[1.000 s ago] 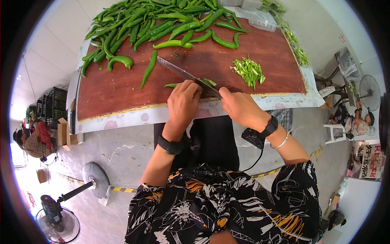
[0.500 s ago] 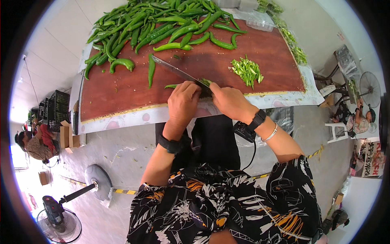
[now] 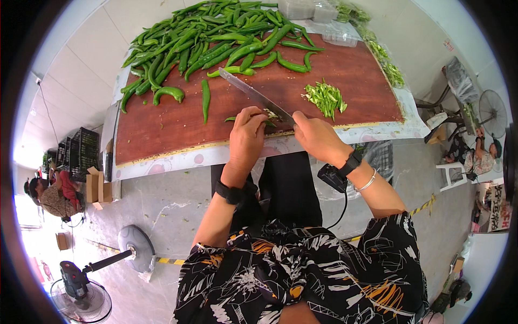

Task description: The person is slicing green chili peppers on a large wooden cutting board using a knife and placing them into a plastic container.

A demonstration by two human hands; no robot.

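My right hand is closed around the handle of a kitchen knife. Its long blade slants up and left over the red-brown table. Close to the table's front edge, my left hand has its curled fingers pressed on a green chili pepper; most of that pepper is hidden under the fingers. Pale cut bits lie between the hand and the blade. A heap of thin green pepper strips sits to the right. One whole pepper lies left of the blade.
Whole green peppers are piled across the far left. Clear plastic boxes stand at the far side, with bagged greens along the right edge. A floor fan is at lower left, beside stacked black crates. Other people sit farther off.
The knife has lifted away from the pepper and shifted right with my right hand, baring the pale cut bits. My left hand stays on the pepper. The whole view has shifted slightly.
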